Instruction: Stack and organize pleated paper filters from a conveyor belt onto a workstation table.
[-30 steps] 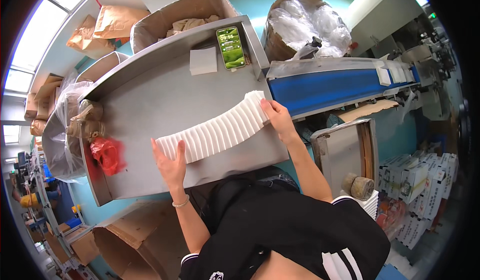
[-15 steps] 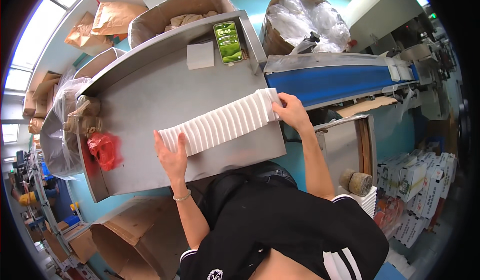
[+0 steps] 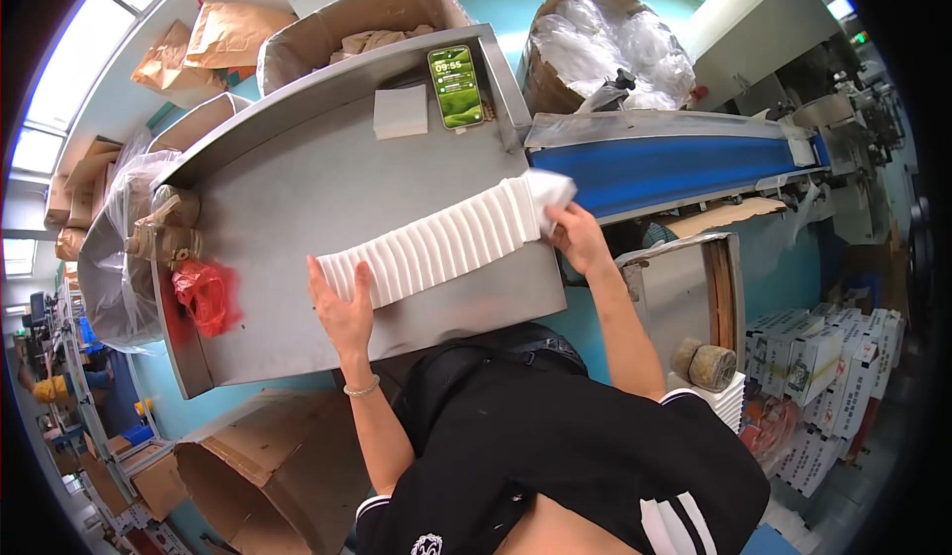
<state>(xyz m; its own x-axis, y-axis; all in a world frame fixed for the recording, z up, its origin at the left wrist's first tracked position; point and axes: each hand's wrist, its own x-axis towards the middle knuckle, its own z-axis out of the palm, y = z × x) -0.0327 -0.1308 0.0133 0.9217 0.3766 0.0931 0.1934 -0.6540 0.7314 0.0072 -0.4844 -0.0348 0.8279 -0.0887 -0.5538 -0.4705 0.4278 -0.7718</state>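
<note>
The left hand [image 3: 343, 309], thumb and fingers spread wide, braced the long, ribbed, papery white row [image 3: 431, 245] mid-frame, seemingly keeping it together, while the right hand [image 3: 578, 241] pinched the blurred white end piece [image 3: 548, 191].

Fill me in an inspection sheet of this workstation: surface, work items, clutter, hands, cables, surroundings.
Surface: grey metal table, raised rim at the back.
Work items: row of white folded pieces; blurred white piece at its right end.
Clutter: phone, white square pad, red plastic bag.
Hands: left hand spread at the row's left end; right hand grips the blurred piece.
Cables: nothing seen.
Surroundings: blue conveyor belt right, cardboard box lower left.
</note>
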